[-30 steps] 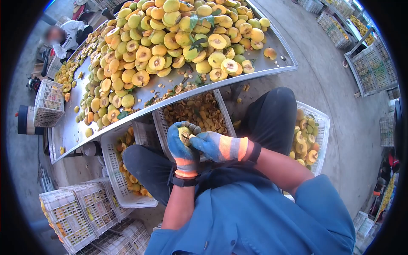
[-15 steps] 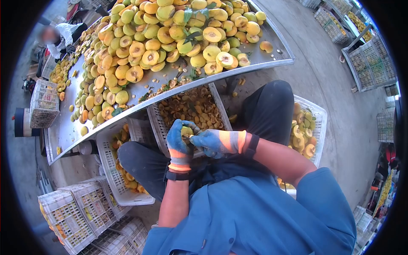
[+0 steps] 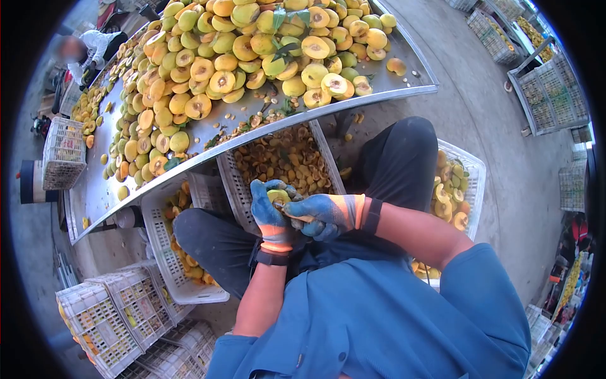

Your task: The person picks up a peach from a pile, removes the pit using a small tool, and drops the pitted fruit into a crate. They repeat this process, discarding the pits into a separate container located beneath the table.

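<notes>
My left hand point(image 3: 267, 205), in a blue-coated glove, is closed around a yellow-green halved peach point(image 3: 278, 197) with its cut face up. My right hand point(image 3: 323, 215), gloved the same way, is closed and presses against the fruit from the right. A thin pale strip, like part of a small tool point(image 3: 302, 218), shows below its thumb; the rest is hidden in the fingers. Both hands are over my lap, just in front of a white crate point(image 3: 327, 155) that holds pits and fruit scraps.
A metal table point(image 3: 379, 96) ahead bears a large heap of halved peaches point(image 3: 222, 82). Crates of cut fruit stand at my left point(image 3: 165, 268) and right point(image 3: 478, 189). Stacked crates point(image 3: 104, 316) are at lower left. Another person point(image 3: 95, 50) sits at the table's far left.
Both hands have stayed together over the lap, with the left forearm shifted slightly right. The peach's cut face now shows more, and the pale strip under my right thumb has come into view.
</notes>
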Demonstrator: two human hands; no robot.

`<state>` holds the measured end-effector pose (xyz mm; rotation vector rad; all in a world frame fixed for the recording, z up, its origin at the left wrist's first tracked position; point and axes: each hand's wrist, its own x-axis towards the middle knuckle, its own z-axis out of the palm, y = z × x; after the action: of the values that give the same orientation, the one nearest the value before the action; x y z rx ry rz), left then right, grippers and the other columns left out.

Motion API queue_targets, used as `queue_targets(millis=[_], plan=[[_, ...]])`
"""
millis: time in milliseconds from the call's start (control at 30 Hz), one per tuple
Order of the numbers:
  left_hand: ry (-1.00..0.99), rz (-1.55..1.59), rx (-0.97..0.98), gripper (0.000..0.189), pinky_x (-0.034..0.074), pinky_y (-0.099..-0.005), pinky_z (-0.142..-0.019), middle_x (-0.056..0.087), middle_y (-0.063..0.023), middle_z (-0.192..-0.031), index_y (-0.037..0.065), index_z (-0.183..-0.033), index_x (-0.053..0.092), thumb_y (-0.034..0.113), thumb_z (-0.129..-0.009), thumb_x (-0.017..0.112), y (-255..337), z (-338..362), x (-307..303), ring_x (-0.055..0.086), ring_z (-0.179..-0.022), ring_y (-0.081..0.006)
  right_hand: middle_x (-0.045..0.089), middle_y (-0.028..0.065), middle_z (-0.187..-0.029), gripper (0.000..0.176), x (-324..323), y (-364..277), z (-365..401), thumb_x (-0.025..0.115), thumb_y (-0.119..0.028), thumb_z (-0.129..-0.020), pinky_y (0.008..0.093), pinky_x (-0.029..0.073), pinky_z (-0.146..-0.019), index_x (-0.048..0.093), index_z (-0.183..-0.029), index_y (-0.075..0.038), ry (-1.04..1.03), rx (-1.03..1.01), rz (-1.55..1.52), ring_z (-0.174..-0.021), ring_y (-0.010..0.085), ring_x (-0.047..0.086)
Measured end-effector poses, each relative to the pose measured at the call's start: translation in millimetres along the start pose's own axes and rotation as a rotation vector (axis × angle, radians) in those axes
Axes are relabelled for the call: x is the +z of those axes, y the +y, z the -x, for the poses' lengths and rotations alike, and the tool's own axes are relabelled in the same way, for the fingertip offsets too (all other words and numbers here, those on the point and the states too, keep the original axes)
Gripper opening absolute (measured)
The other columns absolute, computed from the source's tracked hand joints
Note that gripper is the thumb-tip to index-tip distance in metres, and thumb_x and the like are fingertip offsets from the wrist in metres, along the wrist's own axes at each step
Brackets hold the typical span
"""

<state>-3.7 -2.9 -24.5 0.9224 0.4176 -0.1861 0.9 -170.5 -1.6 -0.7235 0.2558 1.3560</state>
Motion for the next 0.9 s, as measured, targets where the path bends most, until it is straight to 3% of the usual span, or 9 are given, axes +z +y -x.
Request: queue_targets(millis=[100,300,400,533,633,700,833,867,900], plan=[[-0.042,-0.009,-0.029,0.055,0.055,-0.0345,-0.068,0.067,-0.0118,-0.081,0.006,-0.096,0.064,0.059,-0.106,0.054,2,-6,-1,0.066,-0.072,-0.0233,0.042,-0.0055,-0.060,0.045,-6,0,1,0.056,-0.056,-0.106,0.0223,0.025,-0.038,0.057,-0.094,-0.012,-0.055,-0.012,-0.018,-0.043,0.0047,0.031],[-0.111,0.043,-0.106,0.055,0.055,-0.0344,-0.066,0.065,-0.0103,-0.079,0.008,-0.096,0.064,0.061,-0.105,0.055,-3,-7,-1,0.065,-0.070,-0.0231,0.041,-0.0048,-0.057,0.043,3,-1,-1,0.055,-0.053,-0.107,0.0208,0.026,-0.035,0.057,-0.094,-0.012,0.180,-0.010,0.111,-0.040,0.0046,0.032],[-0.160,0.005,-0.096,0.054,0.055,-0.0348,-0.067,0.065,-0.0098,-0.080,0.008,-0.096,0.064,0.061,-0.105,0.055,2,-6,3,0.065,-0.072,-0.0226,0.040,-0.0046,-0.055,0.042,-6,-1,7,0.053,-0.050,-0.109,0.0203,0.026,-0.032,0.056,-0.094,-0.011,-0.103,0.010,-0.103,-0.037,0.0050,0.032],[-0.258,0.061,-0.127,0.051,0.055,-0.0350,-0.067,0.065,-0.0096,-0.080,0.009,-0.096,0.064,0.058,-0.105,0.055,2,-7,0,0.065,-0.073,-0.0230,0.040,-0.0045,-0.054,0.041,-8,3,3,0.052,-0.049,-0.110,0.0206,0.026,-0.031,0.056,-0.093,-0.011,-0.116,0.006,-0.134,-0.035,0.0050,0.031],[-0.247,0.308,-0.325,0.049,0.054,-0.0347,-0.066,0.063,-0.0105,-0.080,0.008,-0.093,0.062,0.055,-0.107,0.053,5,-4,5,0.063,-0.073,-0.0239,0.040,-0.0042,-0.054,0.041,-1,0,7,0.051,-0.049,-0.110,0.0210,0.025,-0.031,0.056,-0.094,-0.011,-0.080,0.012,-0.082,-0.036,0.0049,0.031],[-0.129,0.204,-0.303,0.048,0.054,-0.0346,-0.067,0.063,-0.0107,-0.080,0.008,-0.093,0.062,0.054,-0.107,0.054,9,-4,11,0.063,-0.073,-0.0239,0.039,-0.0040,-0.054,0.042,7,-6,10,0.051,-0.049,-0.110,0.0214,0.025,-0.032,0.056,-0.094,-0.011,0.031,0.019,-0.011,-0.036,0.0050,0.030],[0.013,0.103,-0.202,0.043,0.058,-0.0351,-0.066,0.065,-0.0099,-0.080,0.009,-0.094,0.064,0.050,-0.105,0.061,25,-3,16,0.065,-0.070,-0.0235,0.039,-0.0040,-0.055,0.043,-1,-7,4,0.050,-0.049,-0.111,0.0216,0.025,-0.034,0.058,-0.095,-0.010,-0.132,0.019,-0.076,-0.038,0.0054,0.031],[0.174,0.126,-0.154,0.043,0.059,-0.0346,-0.065,0.065,-0.0099,-0.079,0.008,-0.094,0.064,0.049,-0.105,0.061,33,-5,19,0.067,-0.071,-0.0233,0.039,-0.0041,-0.055,0.043,5,-7,3,0.050,-0.050,-0.111,0.0215,0.024,-0.034,0.058,-0.096,-0.010,-0.103,-0.002,-0.035,-0.039,0.0054,0.031],[0.280,0.077,-0.077,0.038,0.058,-0.0349,-0.072,0.067,-0.0102,-0.085,0.007,-0.100,0.066,0.045,-0.105,0.061,44,-7,14,0.067,-0.078,-0.0232,0.039,-0.0042,-0.055,0.043,12,-10,3,0.050,-0.050,-0.110,0.0213,0.024,-0.035,0.058,-0.096,-0.010,-0.074,-0.022,0.007,-0.039,0.0055,0.032]])
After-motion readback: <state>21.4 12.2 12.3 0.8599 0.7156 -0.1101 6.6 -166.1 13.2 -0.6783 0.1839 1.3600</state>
